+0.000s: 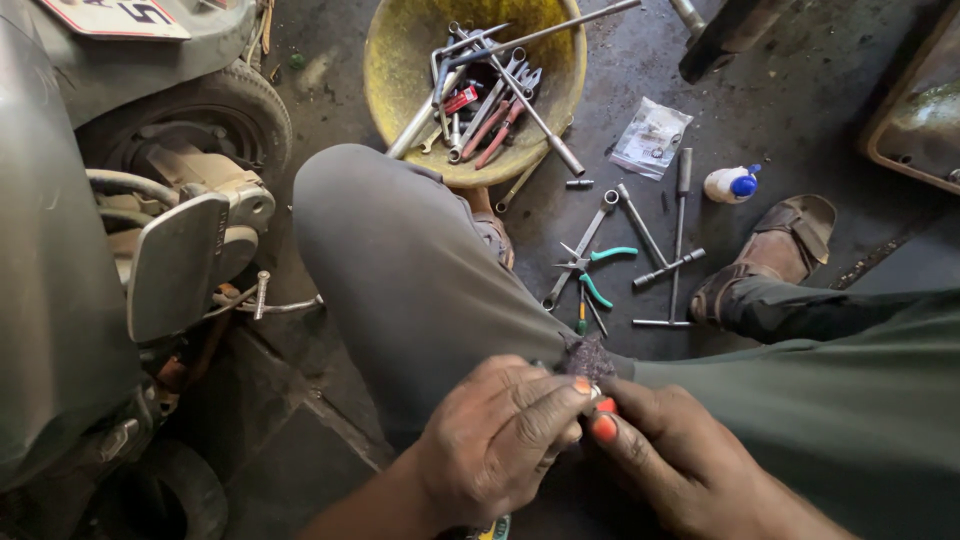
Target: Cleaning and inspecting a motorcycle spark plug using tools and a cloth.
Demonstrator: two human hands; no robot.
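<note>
Pinching a small metal part [594, 392] between both hands, left [500, 435] and right [680, 460], we note a dark rag [588, 356] touching, pliers [592, 272] on the floor [800, 110].

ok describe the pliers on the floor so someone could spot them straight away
Start at the yellow basin full of tools, then drop to the spread of tools on the floor right of the bent knee. The pliers lie open among bare steel wrenches; only they have teal handles.
</note>
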